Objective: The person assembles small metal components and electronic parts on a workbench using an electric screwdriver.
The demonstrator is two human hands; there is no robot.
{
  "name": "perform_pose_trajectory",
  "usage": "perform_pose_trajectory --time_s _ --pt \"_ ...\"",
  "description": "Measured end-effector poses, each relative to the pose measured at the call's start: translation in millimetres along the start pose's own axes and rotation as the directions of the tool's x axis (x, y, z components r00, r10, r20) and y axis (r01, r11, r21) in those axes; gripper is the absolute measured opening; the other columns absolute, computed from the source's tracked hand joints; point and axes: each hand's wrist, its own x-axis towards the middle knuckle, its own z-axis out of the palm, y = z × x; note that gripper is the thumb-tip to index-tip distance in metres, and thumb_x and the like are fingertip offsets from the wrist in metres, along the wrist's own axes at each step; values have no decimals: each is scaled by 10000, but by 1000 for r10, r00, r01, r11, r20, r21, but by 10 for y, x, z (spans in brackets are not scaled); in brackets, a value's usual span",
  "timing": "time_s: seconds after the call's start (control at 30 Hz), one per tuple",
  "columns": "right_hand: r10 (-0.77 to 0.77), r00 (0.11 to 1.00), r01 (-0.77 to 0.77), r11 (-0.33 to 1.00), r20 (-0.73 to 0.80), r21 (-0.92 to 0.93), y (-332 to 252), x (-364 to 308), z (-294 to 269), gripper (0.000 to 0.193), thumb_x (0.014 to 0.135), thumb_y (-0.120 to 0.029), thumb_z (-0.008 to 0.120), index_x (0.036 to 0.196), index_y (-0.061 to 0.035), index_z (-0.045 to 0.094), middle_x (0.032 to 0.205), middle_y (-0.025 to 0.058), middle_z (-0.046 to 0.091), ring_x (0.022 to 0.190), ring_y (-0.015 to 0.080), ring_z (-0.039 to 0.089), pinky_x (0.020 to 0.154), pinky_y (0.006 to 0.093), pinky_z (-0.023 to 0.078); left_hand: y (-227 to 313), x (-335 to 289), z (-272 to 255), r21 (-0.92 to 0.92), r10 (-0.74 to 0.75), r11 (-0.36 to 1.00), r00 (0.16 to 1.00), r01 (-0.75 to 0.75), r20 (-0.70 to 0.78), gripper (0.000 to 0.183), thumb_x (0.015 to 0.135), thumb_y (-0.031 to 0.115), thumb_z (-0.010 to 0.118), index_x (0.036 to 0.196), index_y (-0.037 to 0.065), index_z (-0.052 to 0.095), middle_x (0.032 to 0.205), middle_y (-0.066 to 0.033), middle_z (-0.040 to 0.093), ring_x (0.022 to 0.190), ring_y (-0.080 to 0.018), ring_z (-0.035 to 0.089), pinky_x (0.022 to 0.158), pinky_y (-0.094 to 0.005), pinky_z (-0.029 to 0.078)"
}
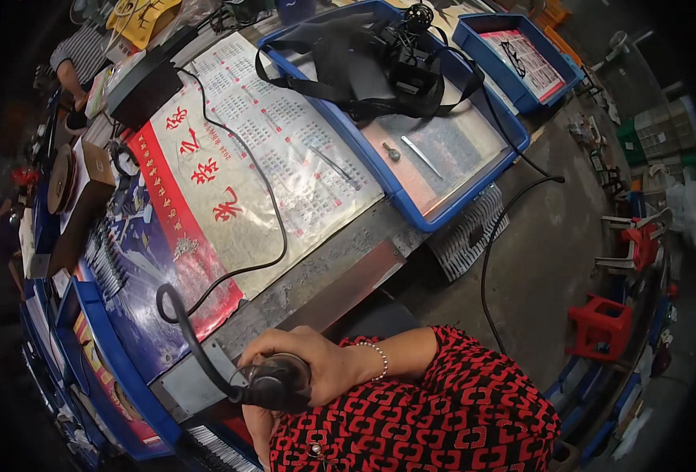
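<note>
My right hand [320, 366], with a beaded bracelet on its wrist, is closed round a dark, rounded corded hand tool [281, 381] near the table's front edge. The tool's end faces up, so its working tip is hidden. A thick black cord [195, 338] loops up from it, across the table covering, toward a black box [147, 86] at the far left. My left hand [258, 429] is below the tool, mostly hidden by it and by my patterned clothing; its fingers do not show clearly. A thin metal rod [335, 168] lies on the printed calendar sheet [285, 157].
A blue tray [399, 197] holds a black strapped bag [356, 71], a slim metal piece and a small dark part. Another blue tray [552, 98] stands far right. Blue bins [88, 370] line the left. A red stool [600, 326] is on the floor. A co-worker's arm [69, 79] shows upper left.
</note>
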Motion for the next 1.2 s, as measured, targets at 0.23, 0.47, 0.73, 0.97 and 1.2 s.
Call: perform_pose_trajectory --time_s 0.23,0.47,0.73,0.97,1.2 --pt "-14 1000 14 1000 -3 8 -32 -10 -59 553 654 -147 763 1115 -12 488 893 119 605 805 248 633 693 304 478 -3 54 58 137 62 989 998 -59 -20 160 893 126 484 879 20 603 676 -10 539 531 -69 471 465 -199 357" --pt "8 1000 -8 1000 4 30 -10 18 -75 555 657 -115 763 1123 -15 480 909 116 609 818 241 637 696 300 482 1 104 18 248 120 963 992 -108 -34 158 890 114 479 883 18 604 687 -11 541 553 -73 482 482 -206 371" --pt "35 999 -35 999 13 15 8 25 -56 554 656 -115 762 1124 -21 481 933 117 609 834 237 639 705 290 485 -38 150 -67 364 173 919 985 -152 -25 157 886 100 473 888 16 605 700 -13 544 578 -78 495 502 -213 387" --pt "92 996 -92 994 -3 -62 -109 41 -15 526 663 -115 757 1105 -27 485 888 109 618 772 183 636 674 286 489 -172 -202 -296 160 76 985 994 -63 -79 168 870 77 460 905 -3 604 749 -22 547 679 -96 518 593 -238 424" --pt "-315 949 309 930 0 200 10 188 96 522 744 -180 745 1103 -43 391 738 109 568 585 219 587 522 343 501 -14 -74 -207 -56 -93 994 995 94 20 228 913 159 485 988 -25 596 642 5 519 452 -31 349 413 -175 254"
